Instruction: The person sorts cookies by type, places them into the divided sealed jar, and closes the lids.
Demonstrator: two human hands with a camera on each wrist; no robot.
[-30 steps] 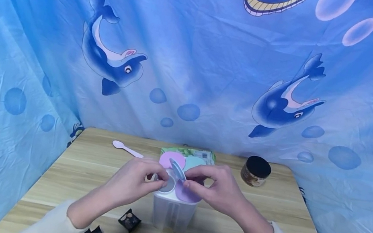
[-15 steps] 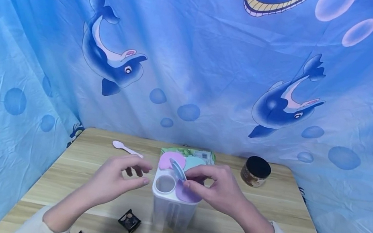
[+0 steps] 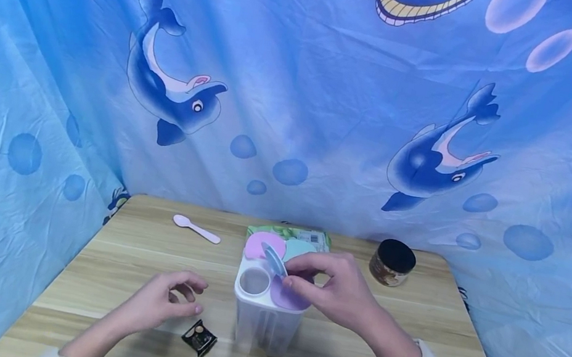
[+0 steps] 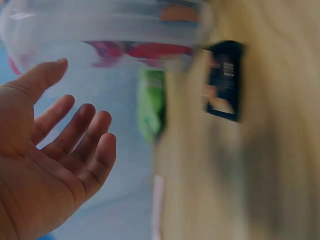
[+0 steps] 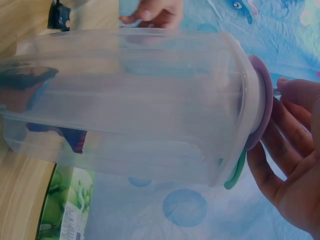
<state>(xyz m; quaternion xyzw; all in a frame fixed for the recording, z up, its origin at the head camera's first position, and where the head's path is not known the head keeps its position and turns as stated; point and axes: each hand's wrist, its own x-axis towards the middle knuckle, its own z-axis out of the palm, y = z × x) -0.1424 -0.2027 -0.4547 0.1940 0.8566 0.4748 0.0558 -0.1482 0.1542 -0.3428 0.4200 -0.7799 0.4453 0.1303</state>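
A clear plastic storage container (image 3: 268,325) stands upright with a white top and round lids. Its front-left round hole (image 3: 254,281) is uncovered. My right hand (image 3: 339,287) pinches the pale blue lid (image 3: 274,259), tilted up over the top beside the purple lid (image 3: 290,294). Dark wrapped pieces (image 5: 30,90) show at the container's bottom in the right wrist view. My left hand (image 3: 159,302), holding nothing, is over the table with its fingers loosely curved, left of the container. Just beyond its thumb lies a small black wrapped packet (image 3: 199,338).
A white plastic spoon (image 3: 196,229) lies at the back left. Behind the container is a green package (image 3: 316,237). At the back right stands a jar with a black lid (image 3: 393,262). A blue dolphin-print curtain (image 3: 296,111) hangs beyond the table.
My left hand has moved away from the container's uncovered hole, to the left and down toward the black packet. The right hand keeps holding the blue lid in the same place.
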